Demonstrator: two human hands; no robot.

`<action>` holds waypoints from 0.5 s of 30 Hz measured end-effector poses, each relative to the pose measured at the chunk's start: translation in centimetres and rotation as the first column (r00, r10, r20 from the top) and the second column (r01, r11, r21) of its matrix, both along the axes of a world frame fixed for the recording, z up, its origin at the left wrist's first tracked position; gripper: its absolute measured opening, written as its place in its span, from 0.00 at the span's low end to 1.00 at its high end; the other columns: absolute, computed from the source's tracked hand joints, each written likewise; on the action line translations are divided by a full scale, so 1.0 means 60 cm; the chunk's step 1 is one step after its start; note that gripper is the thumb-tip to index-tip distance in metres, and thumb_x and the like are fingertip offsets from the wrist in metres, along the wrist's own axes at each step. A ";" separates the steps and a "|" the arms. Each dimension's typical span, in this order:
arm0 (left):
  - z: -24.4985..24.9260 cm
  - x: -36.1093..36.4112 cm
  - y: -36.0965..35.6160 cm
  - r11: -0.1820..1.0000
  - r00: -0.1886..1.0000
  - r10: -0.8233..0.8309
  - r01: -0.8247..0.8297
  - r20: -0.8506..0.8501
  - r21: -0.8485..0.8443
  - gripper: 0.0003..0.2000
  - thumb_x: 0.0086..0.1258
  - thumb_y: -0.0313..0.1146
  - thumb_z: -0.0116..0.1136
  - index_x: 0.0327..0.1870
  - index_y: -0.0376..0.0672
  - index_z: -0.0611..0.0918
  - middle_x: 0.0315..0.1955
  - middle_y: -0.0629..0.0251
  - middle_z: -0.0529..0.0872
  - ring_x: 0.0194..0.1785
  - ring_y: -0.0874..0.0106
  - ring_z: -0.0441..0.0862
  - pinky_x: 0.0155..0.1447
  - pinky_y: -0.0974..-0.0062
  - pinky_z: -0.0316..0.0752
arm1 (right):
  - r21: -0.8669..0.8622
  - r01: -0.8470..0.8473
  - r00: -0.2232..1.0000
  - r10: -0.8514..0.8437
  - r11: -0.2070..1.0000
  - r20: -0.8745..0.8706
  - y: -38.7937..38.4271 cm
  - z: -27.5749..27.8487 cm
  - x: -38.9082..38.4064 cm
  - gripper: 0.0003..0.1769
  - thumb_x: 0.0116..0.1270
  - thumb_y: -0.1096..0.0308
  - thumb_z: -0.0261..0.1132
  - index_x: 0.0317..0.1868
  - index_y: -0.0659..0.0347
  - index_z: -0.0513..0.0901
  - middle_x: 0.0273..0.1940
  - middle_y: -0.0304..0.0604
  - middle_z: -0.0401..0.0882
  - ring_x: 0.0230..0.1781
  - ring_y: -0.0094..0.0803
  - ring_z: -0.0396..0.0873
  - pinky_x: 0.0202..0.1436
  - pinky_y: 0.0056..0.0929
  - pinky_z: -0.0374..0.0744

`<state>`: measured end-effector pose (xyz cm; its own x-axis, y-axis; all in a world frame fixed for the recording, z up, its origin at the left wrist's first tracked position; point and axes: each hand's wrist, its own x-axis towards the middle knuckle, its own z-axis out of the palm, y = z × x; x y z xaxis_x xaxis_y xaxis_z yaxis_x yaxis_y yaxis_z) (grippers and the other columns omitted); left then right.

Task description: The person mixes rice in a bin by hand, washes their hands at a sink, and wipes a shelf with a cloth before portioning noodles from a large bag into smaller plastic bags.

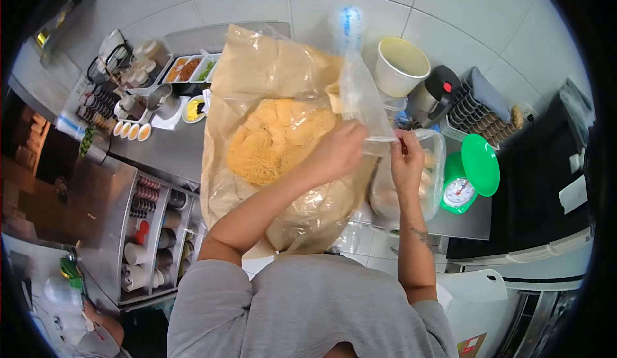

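Both hands are at a clear plastic bag (362, 94) that hangs down at the right side of a large brown paper bag (276, 65). My left hand (347, 144) is closed on the lower left part of the clear bag's edge. Pinched on the right end of that edge is my right hand (406, 154). Yellow noodles (273, 139) lie in the plastic-lined paper bag, left of my left hand. Below my right hand, a translucent tub (434, 165) holds round, pale items that are partly hidden.
A green scale (457, 187) stands to the right, near a thermos (437, 94) and a cream bucket (402, 69). Trays of toppings (189, 69), a metal pot (165, 104) and egg halves (133, 131) are at the left. A co-worker's arm (103, 322) shows at lower left.
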<state>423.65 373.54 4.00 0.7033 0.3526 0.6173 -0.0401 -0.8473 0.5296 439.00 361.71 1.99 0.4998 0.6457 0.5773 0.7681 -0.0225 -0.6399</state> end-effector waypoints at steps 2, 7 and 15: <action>-0.008 -0.085 0.071 0.987 0.968 0.134 -0.149 -0.214 -0.057 0.10 0.61 0.34 0.58 0.38 0.38 0.74 0.35 0.53 0.76 0.41 0.53 0.75 0.44 0.62 0.71 | 0.061 0.020 0.991 -0.012 0.998 -0.130 0.019 0.010 -0.065 0.18 0.59 0.83 0.57 0.51 0.62 0.76 0.36 0.49 0.73 0.32 0.40 0.73 0.37 0.27 0.73; -0.089 -0.206 0.170 0.859 0.594 0.486 -0.458 -0.640 0.227 0.13 0.60 0.35 0.56 0.37 0.34 0.74 0.38 0.44 0.78 0.45 0.52 0.76 0.47 0.60 0.71 | 0.068 0.058 0.991 -0.049 0.996 -0.123 0.028 -0.013 -0.133 0.16 0.59 0.86 0.54 0.49 0.66 0.75 0.39 0.43 0.73 0.40 0.29 0.72 0.43 0.23 0.72; 0.080 -0.193 0.138 0.924 0.761 0.276 -0.378 -0.587 -0.055 0.10 0.61 0.31 0.52 0.37 0.34 0.73 0.36 0.42 0.77 0.45 0.49 0.74 0.46 0.58 0.70 | 0.189 0.130 0.985 -0.104 0.973 -0.140 0.015 0.008 -0.121 0.13 0.59 0.83 0.48 0.43 0.67 0.75 0.38 0.40 0.72 0.40 0.25 0.71 0.45 0.20 0.71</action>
<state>412.07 381.82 8.80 0.7276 0.6828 0.0664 0.5689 -0.6546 0.4978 431.73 362.62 2.48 0.6435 0.4587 0.6128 0.6785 0.0288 -0.7340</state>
